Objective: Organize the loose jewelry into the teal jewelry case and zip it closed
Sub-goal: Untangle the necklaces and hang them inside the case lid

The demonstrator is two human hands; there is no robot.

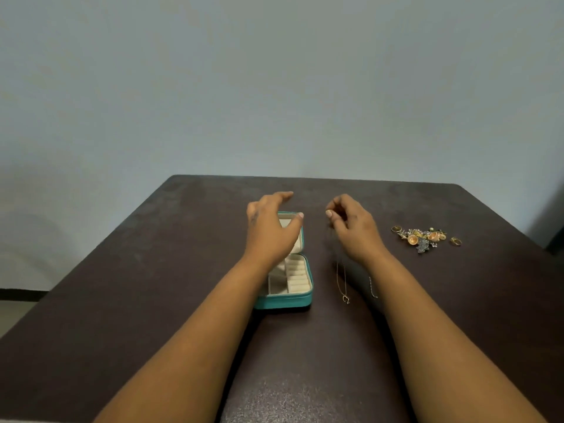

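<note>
The teal jewelry case (285,301) lies open on the dark table, showing cream compartments and ring rolls. My left hand (270,230) hovers over its raised lid, fingers spread, holding nothing. My right hand (351,228) is just right of the case, fingertips pinched on a thin gold necklace (342,283). The chain hangs down from the pinch, and its small pendant touches the table. A silver chain (373,287) lies beside my right forearm, partly hidden by it. Loose jewelry (422,237) with orange and gold pieces sits in a pile at the right.
Two gold rings (456,241) lie at either end of the pile. The dark table (171,270) ends at a far edge just beyond my hands. A pale wall stands behind it. Floor shows at the left.
</note>
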